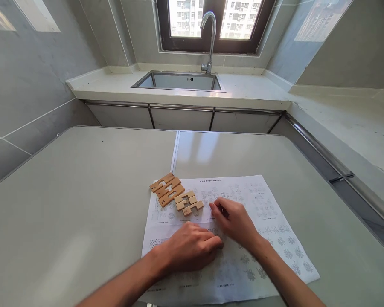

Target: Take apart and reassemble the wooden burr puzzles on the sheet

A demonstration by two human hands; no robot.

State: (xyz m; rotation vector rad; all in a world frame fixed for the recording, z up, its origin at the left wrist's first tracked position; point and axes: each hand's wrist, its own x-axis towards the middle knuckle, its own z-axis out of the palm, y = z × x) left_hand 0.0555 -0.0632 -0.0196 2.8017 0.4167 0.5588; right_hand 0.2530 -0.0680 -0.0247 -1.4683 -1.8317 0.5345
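Observation:
My left hand rests on a large printed sheet, its fingers curled in and closed. My right hand lies on the same sheet further right and slightly farther away. Its fingers are curled, with the thumb near the index finger, and nothing shows in them. Just left of its fingertips sit several small light wooden notched pieces, laid against each other. Beside them, up to the left, are several darker flat wooden pieces with cut-outs and number marks, partly over the sheet's edge. Neither hand touches the wood.
The sheet lies on a pale folding table with a centre seam. Beyond the table's far edge is a white counter with a steel sink and a curved faucet below a window. Tiled walls and another ledge flank the table.

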